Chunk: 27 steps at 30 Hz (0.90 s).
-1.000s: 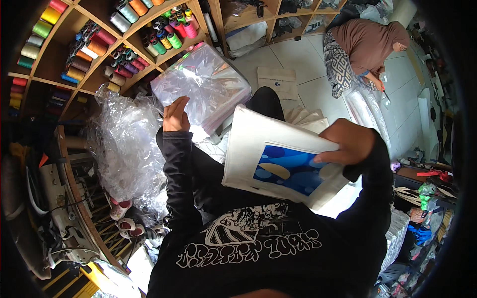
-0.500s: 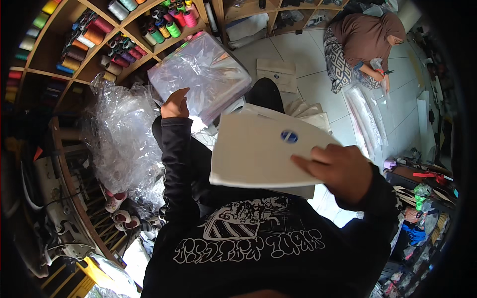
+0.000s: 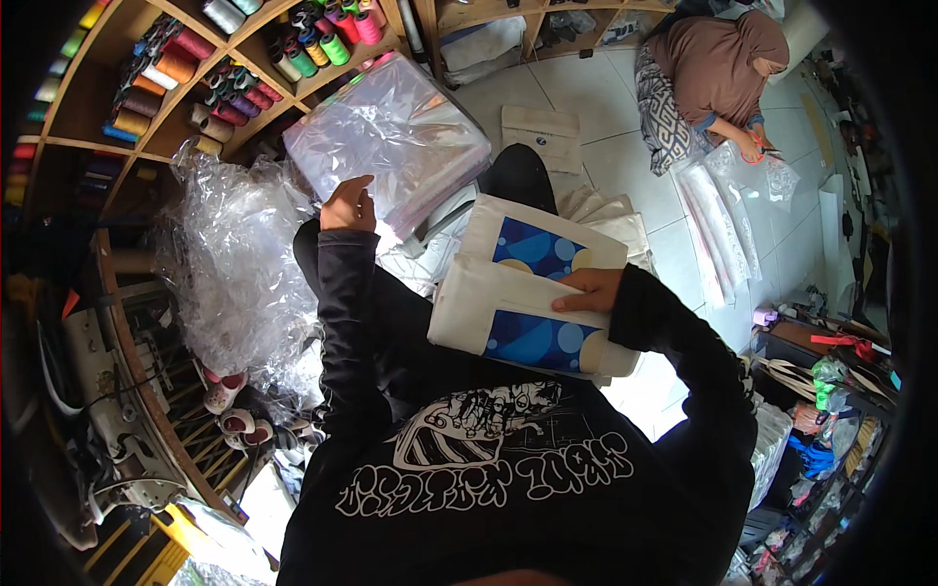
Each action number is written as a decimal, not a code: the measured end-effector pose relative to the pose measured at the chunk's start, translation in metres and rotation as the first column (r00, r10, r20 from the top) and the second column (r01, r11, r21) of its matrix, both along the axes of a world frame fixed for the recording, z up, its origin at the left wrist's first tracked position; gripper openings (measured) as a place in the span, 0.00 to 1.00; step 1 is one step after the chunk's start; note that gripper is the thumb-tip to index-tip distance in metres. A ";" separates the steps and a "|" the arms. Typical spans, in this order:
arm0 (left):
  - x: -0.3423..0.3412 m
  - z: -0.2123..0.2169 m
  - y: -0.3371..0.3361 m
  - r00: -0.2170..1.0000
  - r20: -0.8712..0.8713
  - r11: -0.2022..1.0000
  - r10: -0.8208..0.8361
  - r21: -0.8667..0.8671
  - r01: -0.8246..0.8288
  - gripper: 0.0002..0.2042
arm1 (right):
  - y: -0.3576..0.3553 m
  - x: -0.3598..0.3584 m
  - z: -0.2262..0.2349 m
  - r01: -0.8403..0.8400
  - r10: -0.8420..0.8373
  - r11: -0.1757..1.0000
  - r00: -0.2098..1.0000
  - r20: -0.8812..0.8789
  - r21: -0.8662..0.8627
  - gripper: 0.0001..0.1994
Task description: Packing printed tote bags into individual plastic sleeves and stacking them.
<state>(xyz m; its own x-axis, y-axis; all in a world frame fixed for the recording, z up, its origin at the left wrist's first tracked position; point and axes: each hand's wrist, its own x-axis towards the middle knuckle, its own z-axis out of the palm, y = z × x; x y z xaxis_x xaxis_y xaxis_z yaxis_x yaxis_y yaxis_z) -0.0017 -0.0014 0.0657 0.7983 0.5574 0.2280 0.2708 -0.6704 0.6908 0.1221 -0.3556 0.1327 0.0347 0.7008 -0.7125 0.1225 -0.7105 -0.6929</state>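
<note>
My left hand (image 3: 349,204) is raised and grips the near edge of a stack of clear plastic bags (image 3: 391,139) tilted toward the shelves. My right hand (image 3: 587,289) presses down on a cream cloth bag with a blue and yellow print (image 3: 528,303), folded over so the print shows on two panels. The folded bag rests against my lap, above my black printed sweatshirt. More cream bags (image 3: 611,220) lie in a pile just beyond it on the floor.
Wooden shelves (image 3: 176,107) with several coloured thread cones stand at upper left. A heap of crumpled clear plastic (image 3: 239,273) sits at my left. Another person (image 3: 718,73) sits on the white tiled floor at upper right, handling plastic sleeves (image 3: 718,210). Clutter lines the right edge.
My right hand has folded the cloth bag over, so the blue print now shows on two panels. My left hand has stayed on the plastic bag stack.
</note>
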 end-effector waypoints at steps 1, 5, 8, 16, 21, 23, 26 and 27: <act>0.001 0.005 -0.004 0.999 -0.023 0.998 0.036 -0.041 -0.037 0.12 | 0.001 -0.002 -0.012 -0.005 0.005 1.000 1.000 -0.005 0.004 0.26; -0.004 0.004 0.005 1.000 0.011 0.956 -0.014 0.294 0.010 0.10 | 0.005 -0.019 -0.036 -0.164 0.102 0.970 0.944 0.315 0.179 0.18; -0.011 -0.002 0.014 0.997 -0.056 0.963 -0.058 0.258 0.070 0.14 | 0.013 -0.046 -0.023 -0.312 0.061 0.918 0.720 0.691 0.244 0.18; -0.007 0.003 -0.001 0.959 -0.251 0.888 -0.134 0.398 0.229 0.34 | -0.004 -0.100 0.039 -0.386 0.012 0.885 0.578 0.816 0.261 0.35; -0.006 0.000 0.001 0.959 -0.205 0.881 -0.196 0.392 0.264 0.25 | -0.001 -0.105 0.025 -0.419 0.144 0.905 0.472 0.870 0.078 0.35; -0.006 -0.005 0.005 0.913 -0.323 0.837 -0.250 0.403 0.371 0.21 | -0.005 -0.118 0.003 -0.421 0.088 0.904 0.349 0.933 0.073 0.32; -0.007 -0.009 0.013 0.927 -0.295 0.788 -0.232 0.502 0.357 0.18 | -0.001 -0.113 0.001 -0.422 -0.015 0.894 0.309 0.951 0.151 0.29; -0.007 -0.005 0.011 0.938 -0.284 0.783 -0.198 0.530 0.326 0.18 | 0.000 -0.109 0.003 -0.403 -0.052 0.888 0.391 0.919 0.222 0.31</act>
<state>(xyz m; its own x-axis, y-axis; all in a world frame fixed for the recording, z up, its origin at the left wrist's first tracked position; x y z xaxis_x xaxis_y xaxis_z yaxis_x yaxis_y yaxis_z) -0.0083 0.0096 0.0609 0.9574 0.1437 0.2507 0.1165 -0.9859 0.1200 0.0134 -0.3558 0.1360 0.3204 0.9462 -0.0455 0.9077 -0.3204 -0.2710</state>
